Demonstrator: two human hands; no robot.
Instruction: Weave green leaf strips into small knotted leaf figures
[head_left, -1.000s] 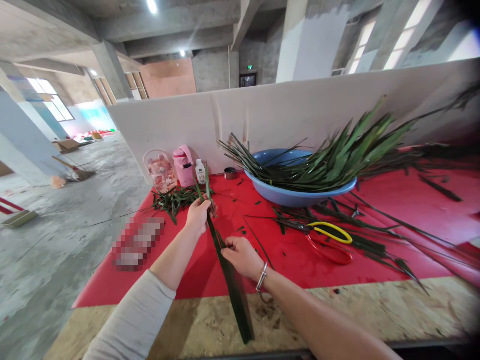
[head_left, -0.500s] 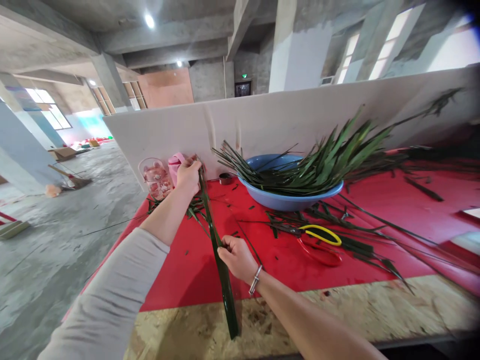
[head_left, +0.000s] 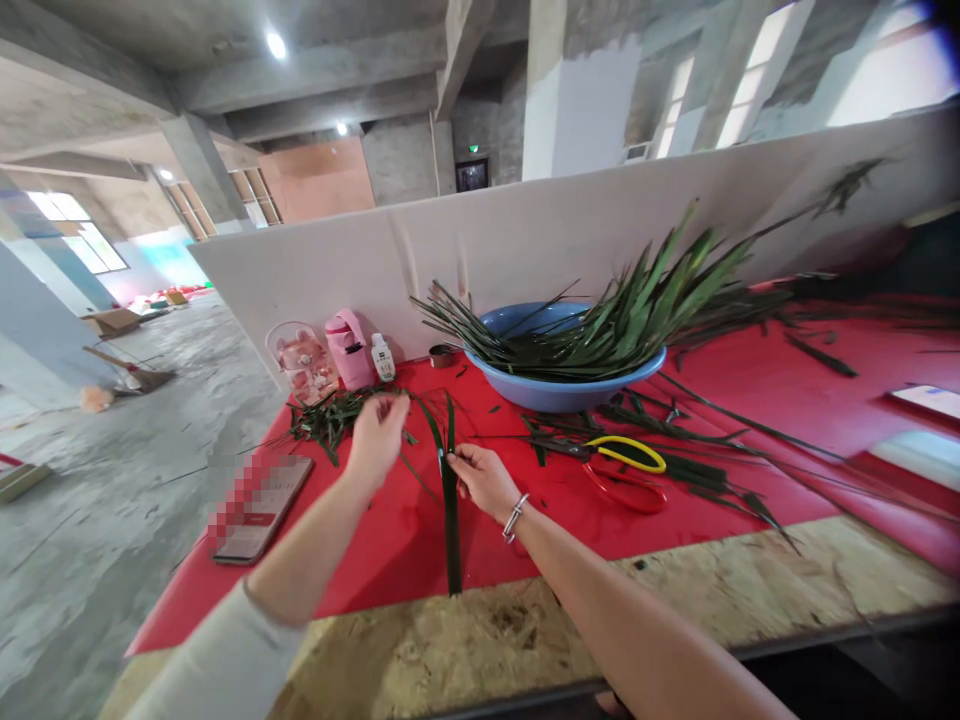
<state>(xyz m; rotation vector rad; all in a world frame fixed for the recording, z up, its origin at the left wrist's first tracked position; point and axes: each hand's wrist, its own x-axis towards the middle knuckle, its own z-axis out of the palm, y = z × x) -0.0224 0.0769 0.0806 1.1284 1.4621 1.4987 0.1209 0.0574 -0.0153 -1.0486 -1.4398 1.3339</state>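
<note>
My right hand (head_left: pixel 484 479) pinches a long dark green leaf (head_left: pixel 451 520) near its upper end; the leaf lies on the red mat (head_left: pixel 375 545) and reaches down to the mat's front edge. My left hand (head_left: pixel 376 437) hovers just left of it, pinching a thin strip that curves over from the leaf's top. Behind the left hand lies a heap of leaf trimmings (head_left: pixel 326 418).
A blue basin (head_left: pixel 559 390) piled with long leaves sits at the back centre. Yellow and red scissors (head_left: pixel 626 468) lie right of my hands among loose leaves. A phone (head_left: pixel 259 505) lies at left. A clear cup (head_left: pixel 302 358), pink jug (head_left: pixel 349 348) and small bottle (head_left: pixel 382 357) stand by the white partition.
My left hand came down from high near the pink jug and now holds a thin strip split off the leaf. The right hand slid up the leaf, which now lies flatter.
</note>
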